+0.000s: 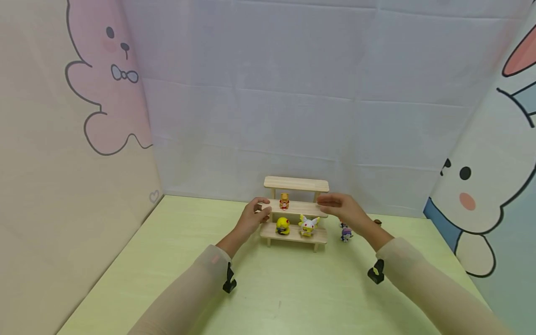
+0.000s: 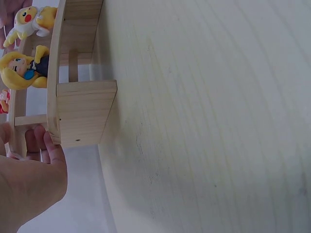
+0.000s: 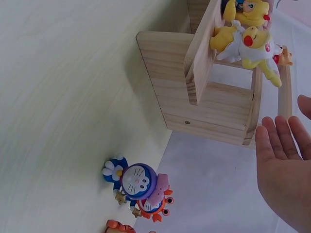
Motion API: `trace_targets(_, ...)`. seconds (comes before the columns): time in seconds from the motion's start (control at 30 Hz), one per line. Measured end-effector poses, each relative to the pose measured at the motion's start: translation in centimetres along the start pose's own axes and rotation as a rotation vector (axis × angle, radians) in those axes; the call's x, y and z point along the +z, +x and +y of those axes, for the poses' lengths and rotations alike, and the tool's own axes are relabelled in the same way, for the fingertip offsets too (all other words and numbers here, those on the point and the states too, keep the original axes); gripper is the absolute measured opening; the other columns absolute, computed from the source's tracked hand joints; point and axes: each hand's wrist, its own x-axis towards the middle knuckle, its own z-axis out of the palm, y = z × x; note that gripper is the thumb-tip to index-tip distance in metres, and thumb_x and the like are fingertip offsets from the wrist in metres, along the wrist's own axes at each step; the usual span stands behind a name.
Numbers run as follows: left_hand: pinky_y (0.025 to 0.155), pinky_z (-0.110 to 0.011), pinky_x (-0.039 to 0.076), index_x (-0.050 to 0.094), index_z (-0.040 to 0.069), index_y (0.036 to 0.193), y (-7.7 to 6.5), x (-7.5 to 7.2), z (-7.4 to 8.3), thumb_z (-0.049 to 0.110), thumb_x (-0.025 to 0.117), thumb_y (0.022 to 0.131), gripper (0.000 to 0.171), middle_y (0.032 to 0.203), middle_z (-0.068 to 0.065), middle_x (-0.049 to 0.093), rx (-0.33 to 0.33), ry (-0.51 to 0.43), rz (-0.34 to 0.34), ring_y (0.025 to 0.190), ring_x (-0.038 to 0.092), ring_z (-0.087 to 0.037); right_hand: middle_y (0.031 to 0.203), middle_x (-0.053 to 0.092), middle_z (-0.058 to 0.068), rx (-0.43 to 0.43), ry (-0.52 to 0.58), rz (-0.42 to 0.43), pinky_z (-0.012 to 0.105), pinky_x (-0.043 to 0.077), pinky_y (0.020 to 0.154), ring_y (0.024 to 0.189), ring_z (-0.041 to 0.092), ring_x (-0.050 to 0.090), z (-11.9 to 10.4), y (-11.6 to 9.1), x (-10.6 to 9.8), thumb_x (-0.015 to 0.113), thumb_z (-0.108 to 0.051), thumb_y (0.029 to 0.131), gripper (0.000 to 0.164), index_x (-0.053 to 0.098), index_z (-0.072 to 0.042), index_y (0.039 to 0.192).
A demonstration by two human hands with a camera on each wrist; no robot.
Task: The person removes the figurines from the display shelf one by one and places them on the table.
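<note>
Plainly, the 2 hands are apart: the left hand [image 1: 250,217] curls round the left end of the middle tier [image 1: 303,207] of the 3-tier wooden display stand [image 1: 297,184], which rests on the pale table [image 1: 201,223], while the right hand [image 1: 345,210], fingers straight, is by the right end, gripping nothing. If just 1 end gets tugged, the stand could skew and topple the Pooh-like figurine [image 1: 284,201], yellow-haired figurine [image 1: 282,226] and Pikachu-like figurine [image 1: 307,226], probably unfixed. A low outward sweep could knock the purple-hatted Doraemon figurine [image 3: 138,182] beside it
</note>
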Motion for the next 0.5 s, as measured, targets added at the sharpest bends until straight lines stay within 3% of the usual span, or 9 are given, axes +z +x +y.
trace_targets(0.13, 0.08, -0.033, 0.057, 0.061, 0.007, 0.128, -0.1, 0.0, 0.0, 0.015, 0.065, 0.103, 0.027, 0.094, -0.006, 0.055, 0.01, -0.015, -0.009, 0.088, 0.067, -0.028, 0.146, 0.055, 0.024, -0.009, 0.026, -0.028, 0.042, 0.05, 0.107, 0.133, 0.037, 0.056, -0.4, 0.3, 0.5, 0.067, -0.016, 0.102, 0.049, 0.054, 0.006, 0.143)
trace_targets(0.5, 0.08, -0.036, 0.057, 0.061, 0.005, 0.128, -0.1, 0.1, 0.0, 0.015, 0.065, 0.104, 0.027, 0.095, -0.007, 0.057, 0.029, -0.003, -0.003, 0.093, 0.067, -0.034, 0.143, 0.059, 0.021, 0.021, 0.052, -0.063, 0.049, 0.046, 0.11, 0.133, 0.037, 0.056, -1.1, 1.2, 1.3, 0.066, -0.013, 0.103, 0.047, 0.054, 0.004, 0.144)
